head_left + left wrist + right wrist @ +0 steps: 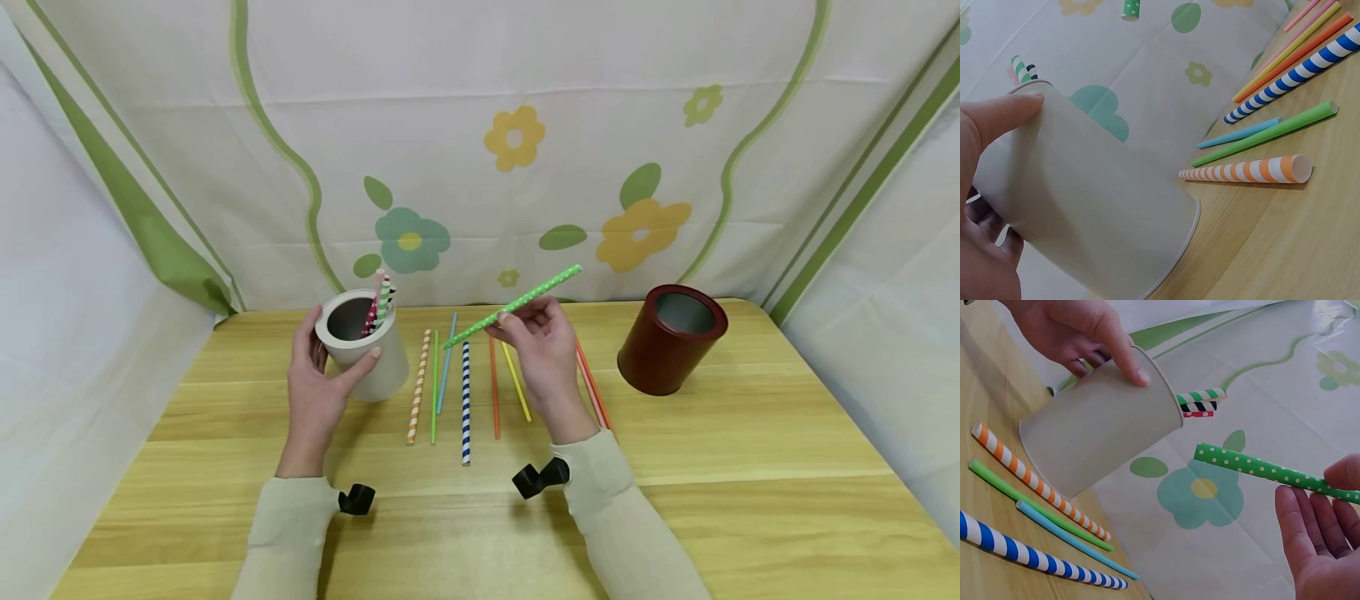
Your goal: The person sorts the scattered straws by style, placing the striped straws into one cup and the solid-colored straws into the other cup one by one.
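Note:
My left hand (317,396) grips a white cylindrical cup (378,367) from its left side, the thumb across the front below the rim. Several patterned straws (383,302) stand in the cup, among them a green-striped one and a red one with white dots. My right hand (543,354) pinches a green straw with white dots (525,298) between thumb and fingers. That straw is held slanted above the table, its lower left end to the right of the cup. In the right wrist view, the dotted straw (1254,465) points towards the cup's rim, apart from it.
Loose straws lie between the hands: an orange-striped one (418,392), a green one (435,400), a light blue one (447,367), a blue-striped one (466,408), an orange one (494,392) and a yellow one (517,383). A dark red cup (660,350) stands at the right. A flowered curtain (465,167) hangs behind.

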### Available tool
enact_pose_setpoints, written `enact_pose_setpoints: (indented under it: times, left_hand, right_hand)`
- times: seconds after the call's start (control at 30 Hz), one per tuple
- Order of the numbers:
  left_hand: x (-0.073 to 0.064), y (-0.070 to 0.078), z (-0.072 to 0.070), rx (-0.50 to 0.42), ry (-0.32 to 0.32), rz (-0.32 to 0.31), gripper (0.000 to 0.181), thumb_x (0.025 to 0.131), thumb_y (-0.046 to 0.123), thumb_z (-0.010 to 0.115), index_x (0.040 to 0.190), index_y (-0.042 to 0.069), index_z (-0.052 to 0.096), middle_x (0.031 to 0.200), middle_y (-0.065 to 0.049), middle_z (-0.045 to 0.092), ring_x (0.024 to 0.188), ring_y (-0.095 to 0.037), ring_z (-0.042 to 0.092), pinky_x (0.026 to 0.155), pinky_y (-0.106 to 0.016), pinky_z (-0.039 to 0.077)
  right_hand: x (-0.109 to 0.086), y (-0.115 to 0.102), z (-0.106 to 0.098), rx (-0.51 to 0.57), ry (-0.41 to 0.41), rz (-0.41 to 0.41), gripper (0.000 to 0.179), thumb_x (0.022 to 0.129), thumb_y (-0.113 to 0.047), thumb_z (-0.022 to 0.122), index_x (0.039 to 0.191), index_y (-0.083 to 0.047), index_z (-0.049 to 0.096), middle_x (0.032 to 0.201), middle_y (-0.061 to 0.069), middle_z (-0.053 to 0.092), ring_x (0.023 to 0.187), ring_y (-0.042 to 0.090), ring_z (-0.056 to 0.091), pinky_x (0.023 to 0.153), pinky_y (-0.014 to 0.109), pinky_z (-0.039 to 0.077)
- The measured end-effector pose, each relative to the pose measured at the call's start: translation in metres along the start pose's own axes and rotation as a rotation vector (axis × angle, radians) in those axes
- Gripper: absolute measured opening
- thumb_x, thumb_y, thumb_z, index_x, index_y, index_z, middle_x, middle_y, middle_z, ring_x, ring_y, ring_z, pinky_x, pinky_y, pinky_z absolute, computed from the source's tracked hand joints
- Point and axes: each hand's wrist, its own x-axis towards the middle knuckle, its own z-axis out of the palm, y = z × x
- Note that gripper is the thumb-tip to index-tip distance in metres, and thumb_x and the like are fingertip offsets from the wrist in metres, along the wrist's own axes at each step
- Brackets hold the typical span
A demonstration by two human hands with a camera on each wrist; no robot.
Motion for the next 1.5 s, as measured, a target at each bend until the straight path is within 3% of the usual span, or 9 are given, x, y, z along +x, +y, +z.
enact_pose_setpoints:
  times: [0.3,0.53,0.93,1.03,1.27,1.5]
  left_hand:
    - [-0.002,0.001,0.005,0.001,-0.02,-0.015,0.102,0.087,0.01,0.09,0.169,0.018,0.03,0.174,-0.001,0.037,0.164,-0.019,0.03,0.139,-0.038,0.021]
    - [-0.003,-0.001,0.004,0.008,0.005,0.001,0.1,0.087,0.009,0.09,0.169,0.017,0.032,0.172,-0.001,0.04,0.163,-0.019,0.032,0.139,-0.038,0.023]
    - [-0.004,-0.003,0.003,0.016,0.001,0.002,0.101,0.088,0.009,0.09,0.169,0.017,0.031,0.173,-0.003,0.039,0.164,-0.019,0.031,0.139,-0.038,0.022]
    - [-0.003,-0.003,0.005,0.02,-0.002,0.003,0.1,0.088,0.01,0.09,0.169,0.017,0.031,0.173,-0.003,0.038,0.164,-0.019,0.03,0.139,-0.039,0.022]
    - [-0.002,-0.005,0.009,0.023,-0.012,0.016,0.1,0.088,0.011,0.09,0.169,0.017,0.031,0.172,-0.002,0.04,0.163,-0.018,0.032,0.139,-0.04,0.022]
    - [-0.001,-0.004,0.011,0.016,-0.013,0.031,0.099,0.088,0.009,0.09,0.168,0.015,0.032,0.171,-0.003,0.041,0.162,-0.019,0.033,0.138,-0.039,0.023]
  right_hand:
    - [-0.004,-0.01,0.005,-0.04,-0.028,-0.077,0.025,0.099,0.007,0.067,0.116,-0.008,0.057,0.104,0.007,0.063,0.096,0.019,0.07,0.094,0.038,0.068]
    - [0.001,-0.019,0.029,-0.066,-0.113,-0.133,0.029,0.097,0.01,0.066,0.116,-0.012,0.059,0.106,0.007,0.062,0.099,0.018,0.069,0.093,0.038,0.068]
    - [0.005,-0.015,0.074,-0.141,-0.198,-0.103,0.032,0.097,0.007,0.067,0.126,-0.002,0.059,0.11,0.011,0.064,0.103,0.017,0.069,0.093,0.042,0.068]
    - [0.007,-0.01,0.08,-0.161,-0.198,-0.102,0.033,0.097,0.006,0.068,0.128,-0.001,0.061,0.11,0.008,0.066,0.103,0.017,0.07,0.094,0.041,0.068]
    - [0.008,-0.002,0.084,-0.228,-0.192,-0.103,0.033,0.097,0.002,0.071,0.129,-0.001,0.063,0.117,0.023,0.069,0.104,0.019,0.072,0.092,0.034,0.068]
    - [0.009,0.005,0.083,-0.374,-0.169,-0.114,0.028,0.096,-0.009,0.076,0.122,-0.009,0.067,0.11,0.008,0.073,0.102,0.016,0.073,0.092,0.029,0.066]
